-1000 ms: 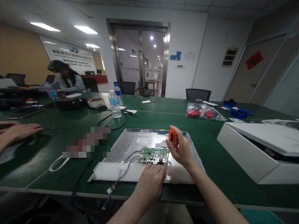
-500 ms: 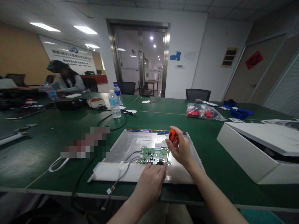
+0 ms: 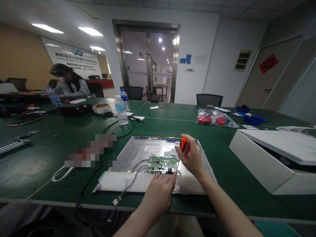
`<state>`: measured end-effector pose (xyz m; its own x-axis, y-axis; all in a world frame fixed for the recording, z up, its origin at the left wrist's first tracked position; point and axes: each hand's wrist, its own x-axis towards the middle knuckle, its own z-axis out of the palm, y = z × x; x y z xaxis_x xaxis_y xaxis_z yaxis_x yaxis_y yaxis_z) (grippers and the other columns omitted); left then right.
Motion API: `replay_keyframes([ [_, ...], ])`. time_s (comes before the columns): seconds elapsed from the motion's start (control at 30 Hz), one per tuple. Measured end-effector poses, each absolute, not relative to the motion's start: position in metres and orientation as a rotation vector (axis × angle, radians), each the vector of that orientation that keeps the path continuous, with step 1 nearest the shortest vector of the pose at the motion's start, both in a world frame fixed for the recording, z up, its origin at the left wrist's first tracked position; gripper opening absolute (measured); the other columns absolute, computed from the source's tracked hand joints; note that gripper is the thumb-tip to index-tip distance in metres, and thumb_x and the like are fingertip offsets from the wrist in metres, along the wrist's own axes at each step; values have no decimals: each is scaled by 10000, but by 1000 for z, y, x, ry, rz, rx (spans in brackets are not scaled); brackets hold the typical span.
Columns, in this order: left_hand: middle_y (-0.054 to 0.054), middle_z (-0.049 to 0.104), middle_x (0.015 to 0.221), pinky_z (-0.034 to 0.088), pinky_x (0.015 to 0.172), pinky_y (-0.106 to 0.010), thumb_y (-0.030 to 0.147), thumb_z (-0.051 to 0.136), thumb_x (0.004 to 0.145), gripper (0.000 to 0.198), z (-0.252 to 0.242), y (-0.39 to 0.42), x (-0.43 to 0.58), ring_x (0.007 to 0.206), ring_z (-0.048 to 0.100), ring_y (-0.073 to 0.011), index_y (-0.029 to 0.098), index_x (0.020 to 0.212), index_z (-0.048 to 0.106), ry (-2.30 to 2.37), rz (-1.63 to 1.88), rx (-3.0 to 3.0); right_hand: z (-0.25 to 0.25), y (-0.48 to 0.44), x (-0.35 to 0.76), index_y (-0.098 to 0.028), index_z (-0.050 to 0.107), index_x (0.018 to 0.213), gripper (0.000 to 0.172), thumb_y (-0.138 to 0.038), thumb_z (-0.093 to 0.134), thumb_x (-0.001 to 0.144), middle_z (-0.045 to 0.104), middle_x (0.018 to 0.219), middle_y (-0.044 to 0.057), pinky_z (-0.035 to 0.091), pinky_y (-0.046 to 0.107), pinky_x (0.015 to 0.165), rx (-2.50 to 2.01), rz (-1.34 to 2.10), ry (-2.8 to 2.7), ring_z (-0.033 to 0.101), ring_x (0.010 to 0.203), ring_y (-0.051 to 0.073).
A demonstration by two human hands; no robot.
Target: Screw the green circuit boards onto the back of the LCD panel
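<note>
A green circuit board (image 3: 161, 163) lies on the metal back of a flat display panel (image 3: 195, 179). My right hand (image 3: 191, 156) is closed round the orange and black handle of a screwdriver (image 3: 183, 144). Its thin shaft points down to the board's lower right corner. My left hand (image 3: 161, 186) rests on the panel along the board's near edge, its fingers bent and pressed together close to the screwdriver's tip. Whatever may be under those fingertips is hidden. Cables (image 3: 134, 179) run from the board's left side across the panel to loose plugs at the table edge.
On the right stands a white box (image 3: 256, 164) with its lid ajar. A bag of red parts (image 3: 214, 118), blue trays (image 3: 255, 120) and water bottles (image 3: 120, 110) stand farther back on the green table (image 3: 222, 154). Another person (image 3: 70, 82) sits at the far left.
The screwdriver's handle has turned a little and leans slightly farther right, with my right hand's fingers shifting along with it. My left hand and the board stay where they were.
</note>
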<state>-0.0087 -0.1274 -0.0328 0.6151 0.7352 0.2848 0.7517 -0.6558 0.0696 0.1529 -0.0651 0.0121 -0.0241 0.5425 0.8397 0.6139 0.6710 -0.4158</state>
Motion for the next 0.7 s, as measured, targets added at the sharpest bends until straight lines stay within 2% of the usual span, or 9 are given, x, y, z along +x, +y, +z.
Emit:
replay_keyframes([
  [0.27, -86, 632, 874, 418, 786, -374, 75, 392, 865, 388, -34, -127, -9, 837, 563, -224, 111, 1229, 520, -1261, -436, -2778, 12, -67, 156, -180, 414, 1274, 358, -245, 391, 923, 576, 721, -9, 430, 224, 519, -878, 75, -1746, 531, 548, 112],
  [0.57, -88, 631, 881, 424, 788, -375, 71, 389, 863, 403, -32, -127, -8, 832, 563, -224, 125, 1241, 518, -1304, -407, -2780, 14, -66, 152, -200, 469, 1171, 334, -315, 546, 867, 432, 588, -90, 372, 194, 457, -904, -93, -1676, 402, 450, 80],
  [0.7, -87, 638, 904, 423, 786, -378, 71, 397, 866, 399, -34, -127, -8, 827, 562, -224, 127, 1244, 513, -1310, -392, -2788, 16, -68, 153, -192, 450, 1203, 347, -315, 525, 887, 466, 621, -73, 374, 197, 457, -865, -50, -1713, 416, 459, 82],
])
